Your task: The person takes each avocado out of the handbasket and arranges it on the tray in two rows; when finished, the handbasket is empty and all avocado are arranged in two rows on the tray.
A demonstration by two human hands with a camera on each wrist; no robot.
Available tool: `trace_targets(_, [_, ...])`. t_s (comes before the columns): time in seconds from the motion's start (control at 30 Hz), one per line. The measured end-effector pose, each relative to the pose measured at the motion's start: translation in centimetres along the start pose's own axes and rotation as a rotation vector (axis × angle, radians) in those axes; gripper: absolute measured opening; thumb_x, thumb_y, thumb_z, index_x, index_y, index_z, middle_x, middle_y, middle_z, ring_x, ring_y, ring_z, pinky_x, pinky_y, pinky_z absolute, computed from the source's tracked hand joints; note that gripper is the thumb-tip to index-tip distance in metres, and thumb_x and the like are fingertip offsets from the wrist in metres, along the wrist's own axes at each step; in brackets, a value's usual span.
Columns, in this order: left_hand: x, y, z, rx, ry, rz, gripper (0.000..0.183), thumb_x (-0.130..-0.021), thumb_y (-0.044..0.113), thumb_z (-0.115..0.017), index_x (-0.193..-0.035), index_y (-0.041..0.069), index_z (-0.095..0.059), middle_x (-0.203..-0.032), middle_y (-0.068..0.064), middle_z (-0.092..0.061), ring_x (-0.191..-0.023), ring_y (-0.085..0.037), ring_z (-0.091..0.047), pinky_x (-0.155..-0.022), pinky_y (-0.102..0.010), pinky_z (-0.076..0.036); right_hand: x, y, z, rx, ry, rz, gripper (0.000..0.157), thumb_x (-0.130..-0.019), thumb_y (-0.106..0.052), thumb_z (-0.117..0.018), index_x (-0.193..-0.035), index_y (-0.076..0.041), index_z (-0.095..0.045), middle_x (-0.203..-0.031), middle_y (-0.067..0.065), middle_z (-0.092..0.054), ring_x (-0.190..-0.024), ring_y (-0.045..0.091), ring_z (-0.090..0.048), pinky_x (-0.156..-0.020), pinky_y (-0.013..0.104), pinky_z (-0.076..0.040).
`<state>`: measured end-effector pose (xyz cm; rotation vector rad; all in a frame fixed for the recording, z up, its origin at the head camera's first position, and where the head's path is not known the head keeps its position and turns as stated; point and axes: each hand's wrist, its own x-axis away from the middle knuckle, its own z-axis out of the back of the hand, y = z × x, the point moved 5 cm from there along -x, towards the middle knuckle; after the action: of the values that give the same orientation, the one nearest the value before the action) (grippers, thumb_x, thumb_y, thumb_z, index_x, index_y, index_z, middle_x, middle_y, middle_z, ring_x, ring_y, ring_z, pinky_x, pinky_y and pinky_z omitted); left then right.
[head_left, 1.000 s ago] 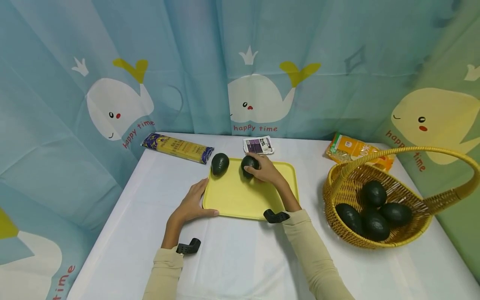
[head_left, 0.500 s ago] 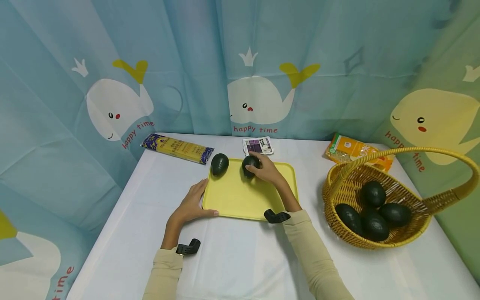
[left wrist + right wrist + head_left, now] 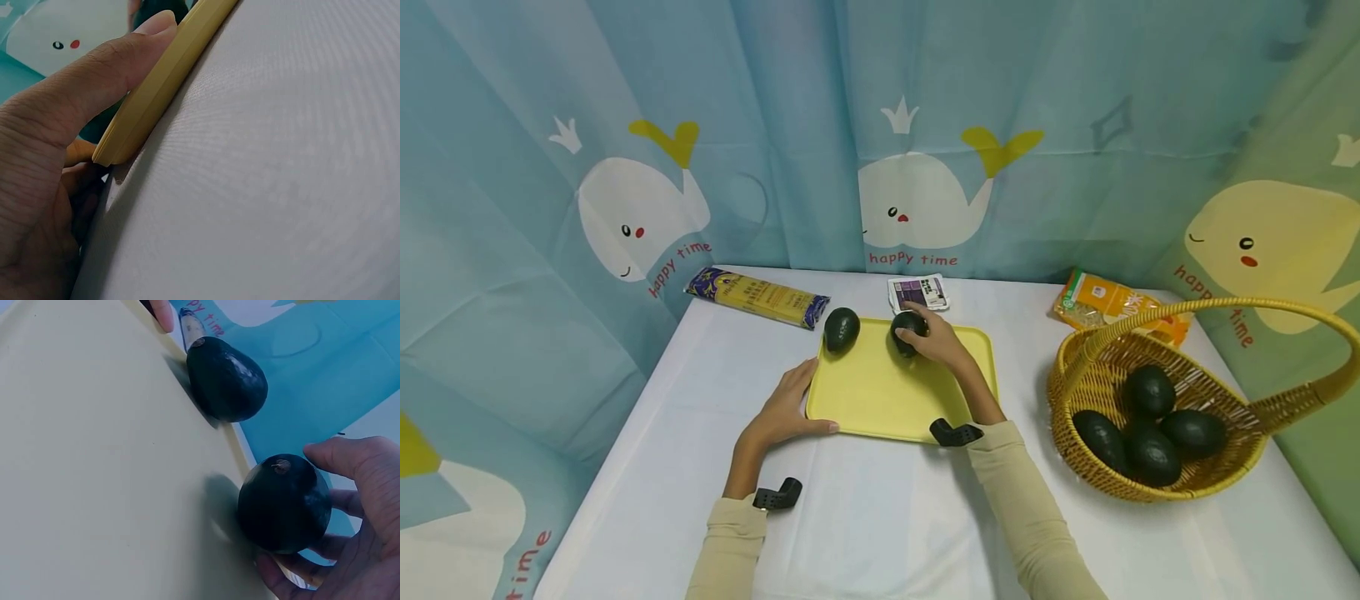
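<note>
A yellow tray [image 3: 880,400] lies on the white table. My left hand [image 3: 785,406] holds its near left corner, thumb along the near edge and fingers along the left side; in the left wrist view the thumb [image 3: 119,72] presses the tray rim [image 3: 156,94]. My right hand [image 3: 936,340] grips a dark green avocado [image 3: 907,333] at the tray's far edge. The right wrist view shows thumb and fingers round this avocado [image 3: 284,506], stem end facing the camera. Another avocado [image 3: 842,330] rests in the tray's far left corner, apart from both hands.
A wicker basket [image 3: 1078,450] with a tall handle and several avocados stands on the right. Behind it lies an orange food packet [image 3: 1093,300]. A yellow and blue packet [image 3: 760,297] lies at the back left, a small white and purple packet [image 3: 919,292] behind the tray.
The right hand has shifted slightly right with its avocado, widening the gap to the other one. The left hand stays at the tray corner.
</note>
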<state>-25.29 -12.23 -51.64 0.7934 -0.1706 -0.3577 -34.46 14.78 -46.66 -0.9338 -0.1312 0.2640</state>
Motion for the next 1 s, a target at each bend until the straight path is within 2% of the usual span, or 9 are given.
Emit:
trace_targets(0.33, [-0.09,-0.18,-0.15,-0.010,0.002,-0.007,0.124,-0.065,0.052,-0.084,-0.157,0.005,-0.015,-0.162,-0.017,-0.019,-0.150,-0.037,-0.015,-0.119,-0.057,-0.021,0.04,0.01,0.43,0.023,0.042,0.007,0.058,-0.094,-0.029,-0.064,-0.144,-0.006,-0.046,-0.141,0.026,-0.050,-0.127,0.044,-0.051,-0.100,0.055,-0.047])
trace_targets(0.53, [-0.17,-0.30,-0.21,-0.011,0.004,-0.004,0.124,-0.065,0.052,-0.084,-0.157,0.006,-0.015,-0.162,-0.017,-0.018,-0.150,-0.037,-0.015,-0.118,-0.058,-0.021,-0.08,0.02,0.07,-0.032,0.051,-0.028,0.060,-0.092,-0.032,-0.065,-0.144,-0.007,-0.046,-0.140,0.028,-0.049,-0.128,0.048,-0.050,-0.099,0.056,-0.048])
trace_targets(0.77, [-0.33,-0.36,-0.19,-0.022,0.001,-0.004,0.124,-0.065,0.052,-0.084,-0.157,0.006,-0.015,-0.163,-0.017,-0.018,-0.150,-0.037,-0.015,-0.118,-0.058,-0.022,-0.15,-0.12,-0.12,-0.032,0.061,-0.014,0.060,-0.094,-0.032,-0.063,-0.145,-0.006,-0.044,-0.140,0.027,-0.049,-0.126,0.047,-0.051,-0.099,0.056,-0.047])
trace_targets(0.83, [-0.33,-0.37,-0.21,-0.024,0.000,-0.004,0.124,-0.065,0.053,-0.084,-0.157,0.006,-0.014,-0.163,-0.017,-0.018,-0.150,-0.037,-0.015,-0.119,-0.057,-0.022,-0.10,-0.11,-0.09,-0.029,0.063,-0.016,0.060,-0.095,-0.033,-0.063,-0.146,-0.007,-0.044,-0.140,0.025,-0.050,-0.123,0.044,-0.054,-0.097,0.053,-0.049])
trace_targets(0.9, [-0.31,-0.39,-0.23,-0.027,-0.004,-0.003,0.125,-0.065,0.053,-0.084,-0.157,0.006,-0.013,-0.163,-0.016,-0.018,-0.150,-0.036,-0.015,-0.119,-0.057,-0.021,-0.03,-0.10,-0.06,-0.029,0.062,-0.019,0.060,-0.095,-0.034,-0.062,-0.146,-0.007,-0.043,-0.137,0.024,-0.053,-0.113,0.040,-0.059,-0.089,0.048,-0.052])
trace_targets(1.0, [-0.25,-0.29,-0.13,-0.022,-0.006,0.001,0.125,-0.065,0.053,-0.083,-0.157,0.007,-0.013,-0.163,-0.016,-0.017,-0.150,-0.036,-0.014,-0.119,-0.057,-0.021,0.00,-0.13,0.00,-0.035,0.061,-0.021,0.060,-0.096,-0.034,-0.061,-0.146,-0.007,-0.043,-0.134,0.022,-0.055,-0.104,0.034,-0.059,-0.080,0.040,-0.049])
